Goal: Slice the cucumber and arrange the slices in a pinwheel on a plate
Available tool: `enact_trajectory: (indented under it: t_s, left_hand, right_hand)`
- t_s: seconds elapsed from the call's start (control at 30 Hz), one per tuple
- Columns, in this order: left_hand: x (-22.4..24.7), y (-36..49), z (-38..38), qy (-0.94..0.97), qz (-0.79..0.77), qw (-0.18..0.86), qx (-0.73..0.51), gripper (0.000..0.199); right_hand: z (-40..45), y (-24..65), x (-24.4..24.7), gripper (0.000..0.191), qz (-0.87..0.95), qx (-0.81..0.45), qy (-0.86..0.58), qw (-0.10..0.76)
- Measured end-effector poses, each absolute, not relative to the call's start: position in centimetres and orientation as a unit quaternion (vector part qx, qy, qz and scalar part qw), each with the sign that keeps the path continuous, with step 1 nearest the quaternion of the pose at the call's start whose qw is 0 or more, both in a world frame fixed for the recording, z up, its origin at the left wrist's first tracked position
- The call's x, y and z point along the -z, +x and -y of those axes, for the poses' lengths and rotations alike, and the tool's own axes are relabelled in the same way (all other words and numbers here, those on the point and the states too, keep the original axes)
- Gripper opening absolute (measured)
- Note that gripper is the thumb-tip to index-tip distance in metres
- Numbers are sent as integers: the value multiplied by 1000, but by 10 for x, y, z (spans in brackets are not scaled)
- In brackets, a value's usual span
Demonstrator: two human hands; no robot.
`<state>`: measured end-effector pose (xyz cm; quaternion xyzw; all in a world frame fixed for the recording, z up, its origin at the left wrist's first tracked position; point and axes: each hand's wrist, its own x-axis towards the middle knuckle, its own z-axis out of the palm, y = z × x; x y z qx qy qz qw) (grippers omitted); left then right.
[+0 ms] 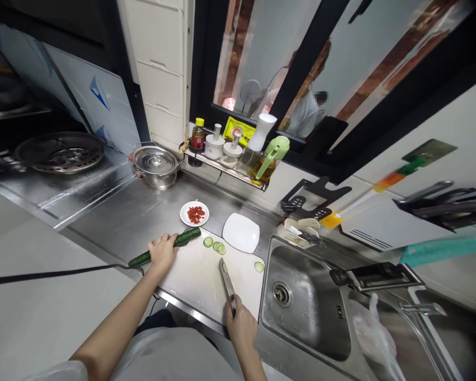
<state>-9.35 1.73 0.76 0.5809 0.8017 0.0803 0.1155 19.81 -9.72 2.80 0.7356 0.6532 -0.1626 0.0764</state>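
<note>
My left hand point(162, 252) is wrapped round the middle of a long dark green cucumber point(188, 236), whose right part lies over the left edge of the white cutting board point(190, 272). In my right hand point(241, 321) is a knife point(228, 283), its blade pointing away from me above the board, with a bit of cucumber on the blade near the tip. Several round cucumber slices point(219, 248) lie between the knife and the cucumber's end. Another slice point(259, 266) rests alone near the board's right edge.
Behind the board stand a plate of chopped red pieces point(195, 214) and a bare white plate point(241, 233). A steel sink point(307, 312) adjoins on the right. A lidded pot point(156, 165) is at the back left, beside a seasoning rack point(226, 165). A black cord point(63, 272) crosses at left.
</note>
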Motion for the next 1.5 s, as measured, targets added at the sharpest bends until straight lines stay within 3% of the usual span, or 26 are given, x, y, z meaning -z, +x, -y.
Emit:
enact_trajectory:
  t_s: [0.6, 0.97, 1.2, 1.5]
  left_hand:
    - [5, -102, -49, 584, -799, 135, -47, 44]
    - [-9, -91, -32, 598, -787, 114, -101, 64]
    - [-26, -38, 4, 711, -641, 207, -203, 37]
    - [-33, 0, -3, 714, -641, 234, -161, 38]
  right_hand:
    - [103, 199, -32, 36, -644, 167, 743, 67]
    - [105, 195, -34, 45, -666, 154, 728, 55]
    - [103, 187, -33, 45, -687, 103, 717, 60]
    - [102, 180, -39, 46, -706, 79, 703, 34]
